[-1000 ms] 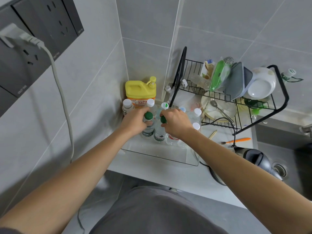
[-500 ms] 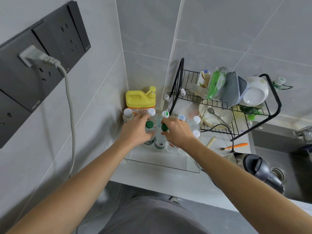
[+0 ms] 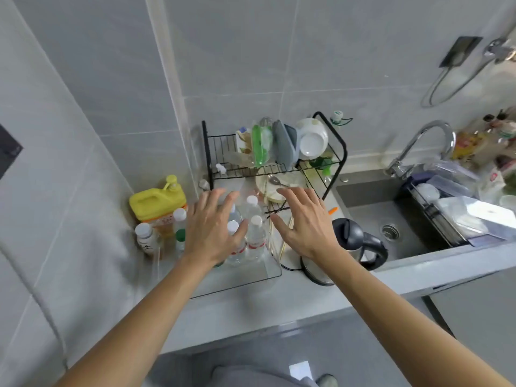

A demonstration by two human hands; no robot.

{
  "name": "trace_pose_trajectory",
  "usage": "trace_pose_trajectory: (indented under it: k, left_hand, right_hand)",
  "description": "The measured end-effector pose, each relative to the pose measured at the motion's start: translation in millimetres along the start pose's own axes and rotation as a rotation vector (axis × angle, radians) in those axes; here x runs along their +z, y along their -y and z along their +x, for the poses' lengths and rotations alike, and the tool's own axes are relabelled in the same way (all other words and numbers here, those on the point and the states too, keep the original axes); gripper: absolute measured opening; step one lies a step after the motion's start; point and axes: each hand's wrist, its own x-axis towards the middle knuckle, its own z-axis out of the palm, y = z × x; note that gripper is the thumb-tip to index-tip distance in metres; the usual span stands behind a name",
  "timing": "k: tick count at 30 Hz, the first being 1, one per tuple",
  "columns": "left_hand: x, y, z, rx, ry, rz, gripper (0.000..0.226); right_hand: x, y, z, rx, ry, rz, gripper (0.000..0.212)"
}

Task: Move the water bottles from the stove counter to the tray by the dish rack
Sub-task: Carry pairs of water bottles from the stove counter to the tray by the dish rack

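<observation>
Head view: left hand (image 3: 213,227) and right hand (image 3: 303,222) spread, empty; upright water bottles (image 3: 255,233) in tray (image 3: 268,275), between hands, nearer left's 3 o'clock.

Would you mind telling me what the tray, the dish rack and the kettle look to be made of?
Tray: clear plastic, probably; the counter shows through its walls. Dish rack: thin black-coated metal wire, open grid shelves. Kettle: glossy black plastic lid and handle; its body looks like shiny metal, though mostly hidden.

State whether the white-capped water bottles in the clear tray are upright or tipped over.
Upright. The white-capped water bottles stand in the clear tray with caps pointing up and labels level. Some behind the left hand are hidden.
</observation>
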Motion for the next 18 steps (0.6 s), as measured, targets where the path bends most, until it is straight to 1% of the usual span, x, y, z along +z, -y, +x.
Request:
trace_pose_trajectory:
  k: [3,6,9,13,15,16,18]
  left_hand:
    - [5.9,-64.8,15.9,0.106,0.062,-0.050,0.066]
    - [15.2,-149.1,24.9,0.231,0.092,-0.091,0.069]
    - [30.1,-252.3,20.9,0.363,0.105,-0.142,0.070]
    - [54.4,-406.5,-4.9,0.534,0.168,-0.200,0.074]
    - [65.2,-477.0,-18.2,0.626,0.188,-0.243,0.074]
    - [69.6,-523.2,-29.1,0.678,0.195,-0.262,0.074]
    - [75.4,-573.0,-39.3,0.735,0.205,-0.285,0.073]
  right_hand:
    - [-40.8,-42.8,-42.4,0.108,-0.056,-0.022,0.061]
    - [-85.6,-94.1,-99.0,0.222,-0.137,0.018,0.063]
    - [-130.5,-154.7,-171.5,0.346,-0.216,0.004,0.063]
    - [-197.0,-238.7,-283.9,0.514,-0.296,-0.081,0.066]
    - [-229.4,-274.5,-338.9,0.619,-0.323,-0.135,0.068]
    - [-249.2,-295.0,-376.5,0.697,-0.335,-0.152,0.069]
    - [-271.7,-315.6,-415.6,0.770,-0.358,-0.175,0.071]
